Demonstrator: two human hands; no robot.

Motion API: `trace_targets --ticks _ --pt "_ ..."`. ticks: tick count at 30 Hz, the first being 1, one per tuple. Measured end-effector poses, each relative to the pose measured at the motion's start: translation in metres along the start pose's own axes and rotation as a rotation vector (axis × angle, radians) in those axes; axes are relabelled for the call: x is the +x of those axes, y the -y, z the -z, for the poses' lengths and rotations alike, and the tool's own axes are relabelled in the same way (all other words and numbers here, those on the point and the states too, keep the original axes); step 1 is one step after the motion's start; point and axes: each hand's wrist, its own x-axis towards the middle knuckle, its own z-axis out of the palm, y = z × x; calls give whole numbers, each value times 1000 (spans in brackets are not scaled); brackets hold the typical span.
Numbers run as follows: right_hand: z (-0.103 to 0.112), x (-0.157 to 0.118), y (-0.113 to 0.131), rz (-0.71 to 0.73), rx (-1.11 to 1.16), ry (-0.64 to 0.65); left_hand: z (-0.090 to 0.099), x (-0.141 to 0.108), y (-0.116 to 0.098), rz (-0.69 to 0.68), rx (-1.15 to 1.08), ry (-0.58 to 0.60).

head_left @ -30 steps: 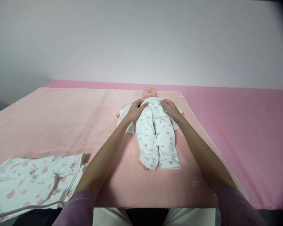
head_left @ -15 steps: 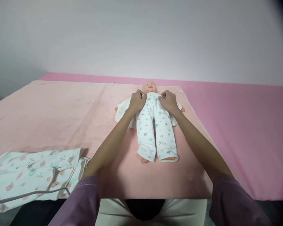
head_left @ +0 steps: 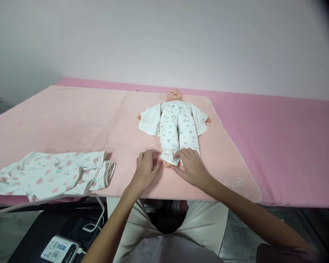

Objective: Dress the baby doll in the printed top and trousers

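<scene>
A baby doll (head_left: 174, 95) lies on its back on a peach mat (head_left: 98, 124), its head at the far end. White, wide-sleeved clothing covers its arms, and printed white trousers (head_left: 177, 124) lie over its body and legs. At the cuff of the trouser leg on the left, my left hand (head_left: 146, 170) has thumb and fingers apart, close to the fabric's outer edge. My right hand (head_left: 192, 168) is at that cuff's inner side, thumb and fingers spread, covering the other leg's cuff. A doll foot (head_left: 168, 165) shows below the cuff between my hands.
Folded printed baby clothing (head_left: 57, 173) lies at the mat's near left. Below it, a white cable (head_left: 95, 210) runs to a power bank (head_left: 59, 249) on a black surface. The pink table covering (head_left: 285, 146) extends right, with a pale wall (head_left: 164, 44) behind.
Both hands have moved from the trousers' waist, near the doll's chest, down to the cuffs. The trousers remain laid along the doll. My view has tilted downward, revealing the power bank.
</scene>
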Motion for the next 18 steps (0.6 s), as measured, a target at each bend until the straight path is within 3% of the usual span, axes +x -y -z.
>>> trace_targets --ticks 4,9,14,18 --pt "-11 2 -4 -16 -10 -13 -14 -4 2 -59 72 -44" --pt "-9 -1 3 25 99 25 -12 1 -5 -86 110 -112" --pt "-4 -12 7 13 132 -53 -10 -34 -9 -77 194 -301" --pt "-1 -23 6 28 46 -94 -16 -62 -14 -80 218 -288"
